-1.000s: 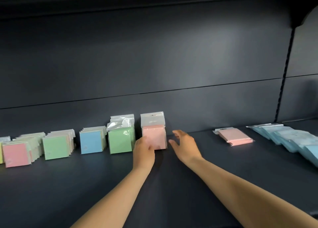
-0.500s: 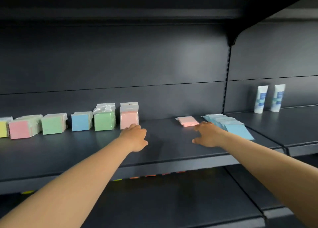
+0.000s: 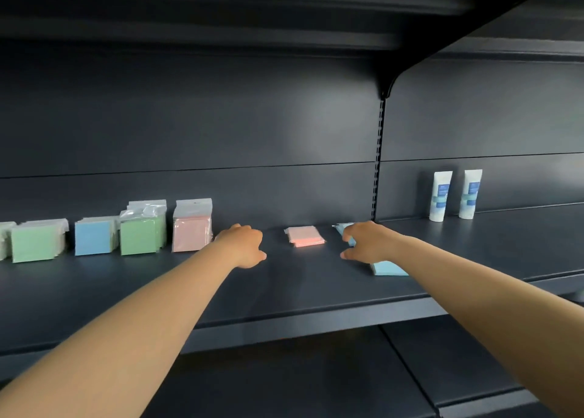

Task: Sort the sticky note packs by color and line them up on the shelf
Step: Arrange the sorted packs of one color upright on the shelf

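1. Moved: right hand [image 3: 368, 242] has shifted from beside the standing pink pack [image 3: 191, 233] onto the flat blue packs [image 3: 387, 267]; left hand [image 3: 245, 244] has let go of that pack
2. Grip: right fingers curled over blue packs, hold uncertain; left loosely curled, holding nothing
3. Location: sorted rows stand left on the shelf [image 3: 284, 291]; loose pink stack [image 3: 304, 236] lies between the 2 hands
4. Handling: probably light, stiff, slippery-wrapped; pinch opposite edges

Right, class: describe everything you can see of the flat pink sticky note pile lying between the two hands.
The flat pink pile is a short stack of salmon-pink square packs, seemingly in clear wrap, lying flat and slightly skewed on the dark shelf. It sits between the left hand and right hand; neither touches it. It is apart from the upright rows.
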Tool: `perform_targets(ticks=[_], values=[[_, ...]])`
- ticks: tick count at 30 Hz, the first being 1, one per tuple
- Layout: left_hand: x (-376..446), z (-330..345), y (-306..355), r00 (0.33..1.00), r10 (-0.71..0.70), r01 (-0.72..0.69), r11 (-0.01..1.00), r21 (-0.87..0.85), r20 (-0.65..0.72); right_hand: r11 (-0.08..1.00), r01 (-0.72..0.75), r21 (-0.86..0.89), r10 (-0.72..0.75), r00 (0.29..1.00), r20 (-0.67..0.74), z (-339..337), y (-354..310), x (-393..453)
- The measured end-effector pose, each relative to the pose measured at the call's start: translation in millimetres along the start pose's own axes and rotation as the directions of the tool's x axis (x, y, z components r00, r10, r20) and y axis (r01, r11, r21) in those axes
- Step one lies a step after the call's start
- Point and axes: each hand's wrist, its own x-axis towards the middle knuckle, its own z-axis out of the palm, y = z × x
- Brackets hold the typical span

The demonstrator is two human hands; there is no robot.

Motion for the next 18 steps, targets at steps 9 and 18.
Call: perform_targets(ticks=[9, 18], values=[[110.3, 30.2, 32.0, 0.975, -0.222, 0.212, 0.939, -0.272, -0.006, 0.981, 0.125, 0.151, -0.134, 0.990, 0.053, 3.7, 46.6, 104.0], [180.9, 60.8, 54.5, 0.888, -0.403, 0.416, 0.501, -0.759, 0.221, 0.944, 0.192, 0.268, -0.230, 0.966, 0.115, 28.7, 55.7, 174.6]])
